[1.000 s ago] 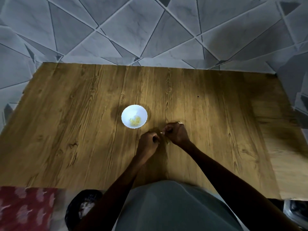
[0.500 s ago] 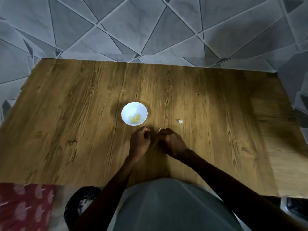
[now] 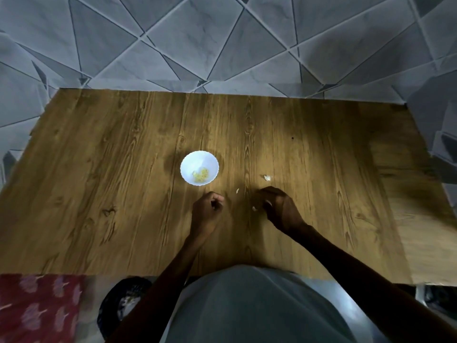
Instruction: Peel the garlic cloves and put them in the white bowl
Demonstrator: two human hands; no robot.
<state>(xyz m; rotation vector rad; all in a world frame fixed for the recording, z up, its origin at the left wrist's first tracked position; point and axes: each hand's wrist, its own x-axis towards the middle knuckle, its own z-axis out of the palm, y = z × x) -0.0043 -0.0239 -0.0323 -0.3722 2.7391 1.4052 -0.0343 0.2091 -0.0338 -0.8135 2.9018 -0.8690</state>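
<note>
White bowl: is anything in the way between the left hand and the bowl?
No, nothing visible is in the way. Only table shows between the left hand and the white bowl. A small white scrap lies further right, off that path.
</note>
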